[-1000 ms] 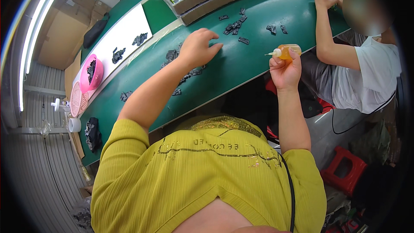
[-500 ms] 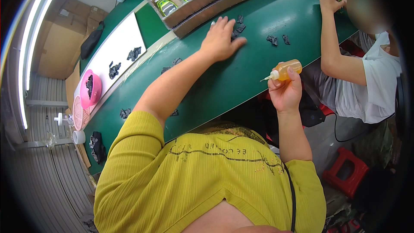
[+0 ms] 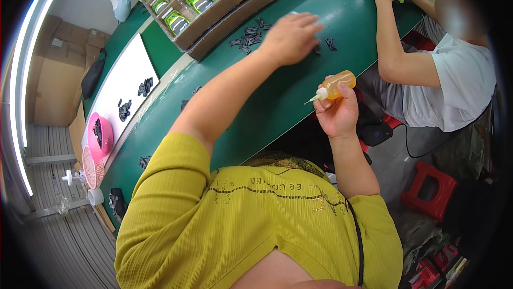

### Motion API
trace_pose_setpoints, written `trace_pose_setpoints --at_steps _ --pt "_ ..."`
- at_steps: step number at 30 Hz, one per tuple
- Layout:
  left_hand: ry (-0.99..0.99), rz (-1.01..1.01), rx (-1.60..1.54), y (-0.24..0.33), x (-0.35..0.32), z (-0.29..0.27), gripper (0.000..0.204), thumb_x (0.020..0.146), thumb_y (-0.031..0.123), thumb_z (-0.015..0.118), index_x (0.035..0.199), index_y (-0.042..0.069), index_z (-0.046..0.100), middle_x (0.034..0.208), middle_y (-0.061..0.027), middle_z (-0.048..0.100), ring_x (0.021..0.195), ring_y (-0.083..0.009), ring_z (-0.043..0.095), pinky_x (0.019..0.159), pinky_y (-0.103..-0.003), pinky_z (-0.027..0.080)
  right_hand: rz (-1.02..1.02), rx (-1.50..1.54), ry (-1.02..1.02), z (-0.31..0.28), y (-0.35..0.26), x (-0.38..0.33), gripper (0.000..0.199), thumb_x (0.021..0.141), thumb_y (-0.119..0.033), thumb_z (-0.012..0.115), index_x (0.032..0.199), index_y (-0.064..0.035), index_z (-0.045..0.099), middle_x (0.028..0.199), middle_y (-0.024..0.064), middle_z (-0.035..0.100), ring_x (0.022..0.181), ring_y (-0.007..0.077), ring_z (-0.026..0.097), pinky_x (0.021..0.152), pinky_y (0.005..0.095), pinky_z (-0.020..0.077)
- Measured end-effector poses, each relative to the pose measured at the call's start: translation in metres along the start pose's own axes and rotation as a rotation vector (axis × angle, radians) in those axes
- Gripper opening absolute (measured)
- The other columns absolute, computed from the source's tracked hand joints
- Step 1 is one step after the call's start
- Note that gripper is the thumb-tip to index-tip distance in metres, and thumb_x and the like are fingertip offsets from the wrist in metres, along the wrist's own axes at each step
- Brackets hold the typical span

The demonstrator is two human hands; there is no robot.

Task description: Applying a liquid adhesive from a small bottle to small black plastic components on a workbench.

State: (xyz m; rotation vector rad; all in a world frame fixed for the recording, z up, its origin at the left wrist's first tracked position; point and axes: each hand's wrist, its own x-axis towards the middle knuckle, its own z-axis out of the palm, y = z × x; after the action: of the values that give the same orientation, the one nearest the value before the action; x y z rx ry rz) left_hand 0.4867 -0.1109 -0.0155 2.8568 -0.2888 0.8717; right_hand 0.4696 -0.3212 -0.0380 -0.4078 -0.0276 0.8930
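Well, the squeeze bottle (image 3: 342, 82) of orange-yellow liquid is in the right hand (image 3: 337, 118), near the front edge of the green table (image 3: 267, 104). The fingers and thumb are wrapped around it. It lies tilted, and its thin tip points left.

The left hand (image 3: 293, 37) reaches out over the table. Its fingers stretch forward, but they are blurry, and I cannot tell if they hold anything. Just to the right of it lies a small black part (image 3: 331, 44). On its other side is a pile of black parts (image 3: 249, 37).

Past that pile stands a big cardboard tray (image 3: 206, 29), full of bright green things (image 3: 199, 2) in little boxes.

Over on the left, a pink bowl (image 3: 107, 135) has more black bits inside, near a white board (image 3: 130, 70). On the right, a co-worker (image 3: 449, 88) in a white shirt holds something green. A red stool (image 3: 427, 190) is on the floor.
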Motion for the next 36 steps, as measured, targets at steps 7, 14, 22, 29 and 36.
trace_pose_setpoints --at_steps 7,14,22,29,36 --pt "-0.276 -0.132 -0.212 0.032 -0.015 0.003 0.025 0.085 0.02 0.054 0.105 0.009 0.063 0.118 -0.0106 0.058 0.109 -0.0289 0.054 0.094 -0.037 0.042 -0.035 -0.038 0.046 -0.003 0.005 0.001 0.033 0.082 -0.024 0.059 0.104 0.0 0.052 0.085 0.0119 0.057 0.055 0.0126 0.047 0.05 0.025 0.0386" --pt "-0.309 -0.195 -0.216 0.061 -0.076 -0.05 0.02 0.084 0.015 0.052 0.097 0.007 0.064 0.117 -0.0132 0.057 0.109 -0.0294 0.053 0.096 -0.037 0.041 -0.054 -0.04 -0.021 -0.011 -0.001 0.001 0.032 0.083 -0.022 0.058 0.103 0.0019 0.052 0.084 0.0111 0.055 0.057 0.0129 0.044 0.051 0.0243 0.0366" --pt "0.005 -0.686 -0.001 0.013 -0.166 -0.143 0.021 0.074 0.015 0.065 0.093 0.007 0.065 0.095 -0.0126 0.062 0.092 -0.0295 0.059 0.079 -0.038 0.048 -0.051 -0.045 -0.086 -0.001 0.001 0.002 0.018 0.082 -0.017 0.057 0.094 -0.0054 0.051 0.084 0.0057 0.054 0.058 0.0141 0.044 0.052 0.0249 0.0368" --pt "-0.264 -1.045 -0.203 -0.033 -0.213 -0.167 0.027 0.067 0.028 0.075 0.085 0.009 0.068 0.086 -0.0099 0.067 0.084 -0.0253 0.062 0.074 -0.035 0.049 -0.105 -0.098 -0.095 0.022 0.011 0.0 0.007 0.083 -0.014 0.057 0.086 -0.0088 0.054 0.084 0.0041 0.055 0.058 0.0139 0.043 0.051 0.0239 0.0374" --pt "0.125 -1.161 -0.751 -0.02 -0.216 -0.19 0.02 0.078 0.018 0.07 0.087 0.001 0.067 0.08 -0.0062 0.065 0.068 -0.0144 0.062 0.065 -0.026 0.05 -0.032 -0.142 -0.155 0.043 0.035 0.007 0.011 0.082 -0.015 0.056 0.09 -0.0084 0.053 0.084 0.005 0.055 0.058 0.0142 0.044 0.051 0.0246 0.0384"
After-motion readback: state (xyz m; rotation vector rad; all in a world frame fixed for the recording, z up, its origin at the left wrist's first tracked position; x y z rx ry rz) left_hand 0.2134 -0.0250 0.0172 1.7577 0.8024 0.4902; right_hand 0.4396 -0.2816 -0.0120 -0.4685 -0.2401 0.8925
